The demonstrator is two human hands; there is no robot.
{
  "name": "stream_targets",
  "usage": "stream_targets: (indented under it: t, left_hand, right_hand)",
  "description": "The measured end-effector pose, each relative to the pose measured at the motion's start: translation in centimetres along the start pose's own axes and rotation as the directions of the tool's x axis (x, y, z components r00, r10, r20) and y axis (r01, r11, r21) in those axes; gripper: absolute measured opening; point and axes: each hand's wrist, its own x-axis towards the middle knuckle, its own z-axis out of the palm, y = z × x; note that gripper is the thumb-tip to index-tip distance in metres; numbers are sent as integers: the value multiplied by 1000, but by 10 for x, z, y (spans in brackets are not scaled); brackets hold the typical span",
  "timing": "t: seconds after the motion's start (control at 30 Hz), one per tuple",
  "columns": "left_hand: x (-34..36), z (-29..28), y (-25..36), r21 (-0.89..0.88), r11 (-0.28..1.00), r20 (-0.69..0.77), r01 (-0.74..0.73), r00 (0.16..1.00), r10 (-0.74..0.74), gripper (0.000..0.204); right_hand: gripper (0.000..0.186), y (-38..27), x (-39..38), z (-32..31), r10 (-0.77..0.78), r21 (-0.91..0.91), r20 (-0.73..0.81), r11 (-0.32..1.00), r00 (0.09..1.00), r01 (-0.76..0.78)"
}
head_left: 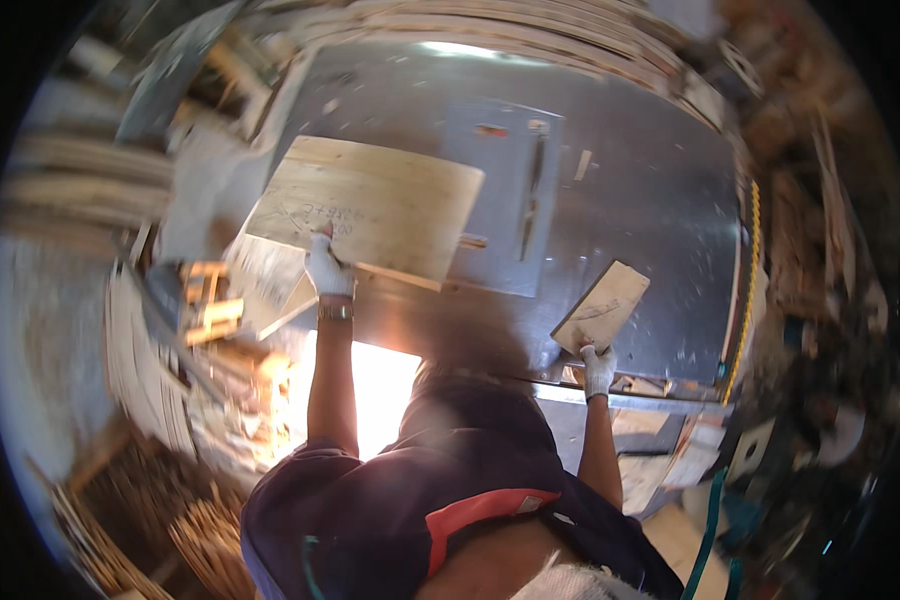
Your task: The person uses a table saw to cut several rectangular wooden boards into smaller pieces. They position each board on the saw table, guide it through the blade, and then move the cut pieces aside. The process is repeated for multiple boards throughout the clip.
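Note:
My left hand, in a white work glove, is closed on the near edge of a wide wooden board. Dark handwritten marks show on the board's upper face, and its far part lies over the left side of a dark metal saw table. At the table's near right edge, my gloved right hand grips the lower end of a smaller wooden board, which slants up and to the right. Between the two boards, a grey insert plate with a long slot is set into the table.
A small wood scrap lies right of the slot. Long wooden strips line the table's far side. Stacked boards stand at the left, with thin sticks at lower left. A yellow toothed strip runs along the right edge.

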Motion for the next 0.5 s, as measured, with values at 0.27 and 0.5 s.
stream_targets:
  t: [0.27,0.5]
  left_hand:
    - [-214,-240,143,127,903,-435,-411,794,423,47]
    - [-354,-280,174,580,574,-646,-578,102,756,27]
  right_hand:
    - [25,-134,-74,122,-172,67,734,981,657,183]
    - [31,-274,-114,304,-109,99,954,994,279,48]
